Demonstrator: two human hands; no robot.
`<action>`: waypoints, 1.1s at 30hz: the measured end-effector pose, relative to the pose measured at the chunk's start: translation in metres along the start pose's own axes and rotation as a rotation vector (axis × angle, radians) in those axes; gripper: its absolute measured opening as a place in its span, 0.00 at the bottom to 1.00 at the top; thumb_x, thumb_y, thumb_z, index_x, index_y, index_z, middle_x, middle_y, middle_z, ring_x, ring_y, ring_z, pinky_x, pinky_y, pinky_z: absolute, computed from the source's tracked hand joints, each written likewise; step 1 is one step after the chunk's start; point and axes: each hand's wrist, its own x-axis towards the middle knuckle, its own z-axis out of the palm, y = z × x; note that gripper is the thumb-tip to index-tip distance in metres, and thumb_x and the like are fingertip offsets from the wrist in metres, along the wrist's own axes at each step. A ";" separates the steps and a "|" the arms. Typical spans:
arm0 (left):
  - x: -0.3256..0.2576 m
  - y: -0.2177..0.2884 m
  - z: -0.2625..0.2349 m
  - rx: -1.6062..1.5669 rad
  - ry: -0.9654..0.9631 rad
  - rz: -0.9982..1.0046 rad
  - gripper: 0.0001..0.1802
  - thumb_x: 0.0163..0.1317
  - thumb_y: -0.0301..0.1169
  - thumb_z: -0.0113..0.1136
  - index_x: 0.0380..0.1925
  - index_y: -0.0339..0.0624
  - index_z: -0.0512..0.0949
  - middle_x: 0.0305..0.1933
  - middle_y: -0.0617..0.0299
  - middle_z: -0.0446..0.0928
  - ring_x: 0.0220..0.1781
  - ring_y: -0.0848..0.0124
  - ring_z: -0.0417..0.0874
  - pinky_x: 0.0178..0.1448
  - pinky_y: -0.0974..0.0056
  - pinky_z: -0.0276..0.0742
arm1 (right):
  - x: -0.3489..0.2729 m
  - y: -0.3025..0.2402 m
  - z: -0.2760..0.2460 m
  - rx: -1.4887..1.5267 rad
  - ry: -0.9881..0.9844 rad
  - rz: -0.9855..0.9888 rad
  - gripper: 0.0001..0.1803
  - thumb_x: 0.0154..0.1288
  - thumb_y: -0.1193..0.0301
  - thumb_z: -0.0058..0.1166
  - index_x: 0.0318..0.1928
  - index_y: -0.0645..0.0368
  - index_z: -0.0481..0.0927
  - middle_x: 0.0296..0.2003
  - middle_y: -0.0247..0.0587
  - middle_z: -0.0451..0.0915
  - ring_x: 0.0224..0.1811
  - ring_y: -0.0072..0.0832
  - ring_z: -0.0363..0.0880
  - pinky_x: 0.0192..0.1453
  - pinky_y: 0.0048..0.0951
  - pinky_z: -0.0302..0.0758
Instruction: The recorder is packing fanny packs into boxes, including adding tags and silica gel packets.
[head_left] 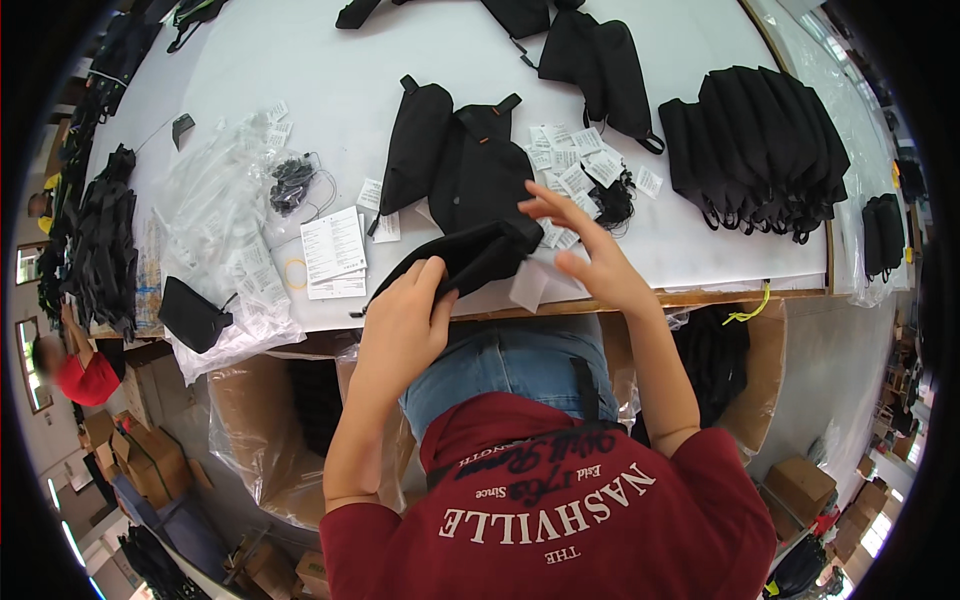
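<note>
Close to the table's front edge, my left hand grips the near side of a black fabric pouch with thumb and fingers. The pouch tilts upward and its dark fold gapes toward me. At its right end hovers my right hand, fingers spread, holding nothing that I can see. Beyond them lie more black pouches with end loops. Beside my right fingertips is a heap of white printed tags with thin black cords. A pale slip lies below the held pouch.
Stacked white leaflets and clear plastic bags are on the left, with a small black pouch at the edge. A row of black pouches fills the right. Open cartons stand below the table. Another person is at far left.
</note>
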 end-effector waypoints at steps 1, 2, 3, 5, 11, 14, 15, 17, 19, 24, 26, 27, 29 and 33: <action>0.000 -0.004 0.001 0.001 0.006 -0.002 0.10 0.58 0.27 0.58 0.35 0.35 0.68 0.32 0.47 0.74 0.36 0.47 0.76 0.38 0.52 0.70 | -0.013 0.002 0.003 -0.001 -0.005 -0.004 0.39 0.58 0.54 0.59 0.66 0.56 0.63 0.54 0.44 0.73 0.59 0.32 0.70 0.65 0.38 0.61; 0.000 -0.006 0.004 -0.020 0.001 0.001 0.11 0.58 0.27 0.58 0.36 0.36 0.68 0.33 0.48 0.73 0.36 0.48 0.76 0.38 0.52 0.71 | -0.027 0.005 0.006 -0.118 -0.008 0.076 0.37 0.56 0.57 0.61 0.64 0.57 0.65 0.52 0.43 0.74 0.56 0.32 0.71 0.63 0.38 0.63; 0.000 -0.008 0.007 -0.043 -0.008 0.007 0.11 0.59 0.27 0.57 0.37 0.36 0.67 0.34 0.49 0.73 0.37 0.48 0.77 0.39 0.52 0.72 | -0.038 0.008 0.009 -0.237 -0.007 0.158 0.36 0.54 0.60 0.63 0.62 0.57 0.67 0.49 0.42 0.74 0.54 0.32 0.72 0.61 0.37 0.64; 0.004 -0.007 0.013 -0.109 -0.049 0.001 0.12 0.58 0.29 0.58 0.37 0.36 0.67 0.36 0.49 0.73 0.39 0.49 0.76 0.39 0.53 0.71 | -0.049 0.023 0.019 -0.321 0.048 0.162 0.31 0.53 0.64 0.63 0.57 0.58 0.69 0.46 0.42 0.74 0.52 0.32 0.72 0.59 0.36 0.65; 0.005 -0.003 0.029 -0.084 0.021 0.098 0.14 0.60 0.30 0.57 0.45 0.37 0.73 0.45 0.52 0.75 0.42 0.52 0.76 0.46 0.55 0.72 | -0.035 0.037 0.038 -0.464 0.195 0.003 0.12 0.53 0.76 0.59 0.36 0.61 0.70 0.37 0.43 0.72 0.43 0.32 0.73 0.49 0.32 0.69; 0.006 -0.003 0.028 -0.138 0.045 0.034 0.13 0.61 0.30 0.55 0.45 0.37 0.75 0.45 0.51 0.75 0.44 0.53 0.76 0.47 0.56 0.72 | -0.038 0.026 0.031 -0.311 0.141 0.115 0.09 0.55 0.78 0.56 0.33 0.61 0.68 0.33 0.42 0.71 0.38 0.28 0.70 0.45 0.29 0.68; 0.005 -0.005 0.026 -0.137 0.051 0.030 0.13 0.61 0.30 0.55 0.45 0.37 0.75 0.45 0.51 0.75 0.44 0.53 0.76 0.47 0.56 0.72 | -0.042 0.019 0.023 -0.174 0.103 0.237 0.09 0.55 0.78 0.55 0.31 0.61 0.67 0.30 0.40 0.70 0.34 0.25 0.68 0.43 0.27 0.68; 0.000 -0.012 0.021 -0.350 0.033 -0.098 0.11 0.62 0.29 0.54 0.43 0.35 0.76 0.45 0.50 0.75 0.45 0.52 0.75 0.49 0.58 0.71 | -0.047 0.002 0.007 -0.129 0.079 0.232 0.11 0.56 0.76 0.57 0.33 0.59 0.66 0.27 0.35 0.68 0.29 0.22 0.62 0.41 0.24 0.66; -0.004 -0.012 0.011 -0.404 0.072 -0.100 0.11 0.62 0.29 0.55 0.42 0.34 0.75 0.38 0.47 0.75 0.40 0.52 0.76 0.46 0.61 0.71 | -0.055 -0.013 -0.007 0.097 0.018 0.257 0.15 0.55 0.74 0.59 0.38 0.57 0.65 0.26 0.30 0.67 0.26 0.21 0.61 0.40 0.23 0.67; -0.029 -0.015 -0.014 -0.367 -0.063 -0.285 0.10 0.60 0.30 0.57 0.40 0.37 0.77 0.25 0.45 0.75 0.24 0.56 0.74 0.33 0.65 0.70 | -0.056 -0.033 -0.048 0.358 -0.249 0.363 0.17 0.54 0.77 0.60 0.40 0.57 0.65 0.30 0.31 0.73 0.33 0.20 0.74 0.43 0.23 0.71; -0.038 -0.014 -0.020 -0.313 -0.141 -0.352 0.10 0.59 0.31 0.59 0.39 0.38 0.78 0.24 0.48 0.76 0.22 0.58 0.74 0.31 0.65 0.69 | -0.048 -0.031 -0.062 0.293 -0.228 0.432 0.16 0.53 0.81 0.56 0.40 0.59 0.65 0.34 0.39 0.78 0.41 0.24 0.79 0.46 0.23 0.74; -0.041 -0.014 -0.021 -0.310 -0.139 -0.355 0.10 0.59 0.31 0.59 0.39 0.38 0.78 0.24 0.48 0.76 0.22 0.58 0.74 0.31 0.65 0.69 | -0.045 -0.031 -0.061 0.154 -0.124 0.367 0.10 0.55 0.82 0.55 0.36 0.61 0.69 0.35 0.47 0.81 0.39 0.26 0.81 0.41 0.23 0.75; -0.047 -0.012 -0.021 -0.282 -0.148 -0.380 0.10 0.58 0.32 0.60 0.38 0.38 0.78 0.24 0.49 0.76 0.22 0.58 0.75 0.30 0.65 0.69 | -0.041 -0.025 -0.068 0.156 0.002 0.321 0.05 0.56 0.81 0.56 0.33 0.64 0.74 0.33 0.49 0.82 0.32 0.26 0.81 0.34 0.24 0.76; -0.053 0.013 -0.020 -0.328 -0.211 -0.293 0.13 0.57 0.38 0.63 0.36 0.40 0.79 0.23 0.50 0.77 0.24 0.54 0.79 0.29 0.62 0.71 | -0.038 -0.005 -0.062 0.637 0.557 0.057 0.04 0.60 0.76 0.57 0.28 0.62 0.79 0.22 0.43 0.80 0.17 0.25 0.73 0.28 0.25 0.73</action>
